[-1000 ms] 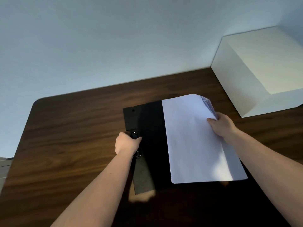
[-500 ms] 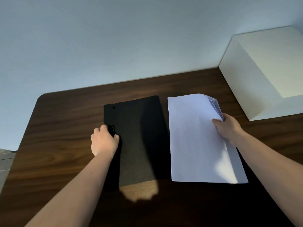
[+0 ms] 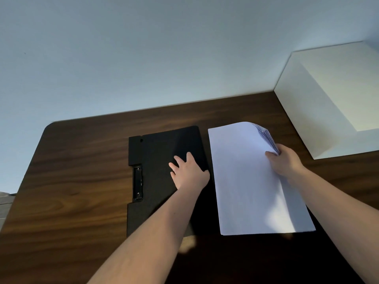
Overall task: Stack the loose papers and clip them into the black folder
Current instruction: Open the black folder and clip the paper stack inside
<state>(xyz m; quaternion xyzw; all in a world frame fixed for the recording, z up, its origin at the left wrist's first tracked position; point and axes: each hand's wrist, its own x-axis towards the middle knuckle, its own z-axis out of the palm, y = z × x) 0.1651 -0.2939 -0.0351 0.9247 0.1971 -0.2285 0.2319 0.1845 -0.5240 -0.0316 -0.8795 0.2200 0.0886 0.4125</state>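
Shifted rightward off the clip (image 3: 137, 182), left hand (image 3: 189, 174) lies flat, fingers spread, on black folder (image 3: 164, 144); right hand (image 3: 284, 161) pinches paper stack (image 3: 246, 177) by its lifted right edge; bare counter (image 3: 82, 160) left, white box (image 3: 320, 111) far right.

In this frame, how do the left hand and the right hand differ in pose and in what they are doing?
The left hand lies flat, fingers spread, on the black folder; the right hand is closed in a pinch on the paper stack. The left hand grips nothing, while the right hand lifts the stack's right edge so the sheets curl upward. The left hand is nearer the folder's clip. Both are bare and reach forward over the wooden table.
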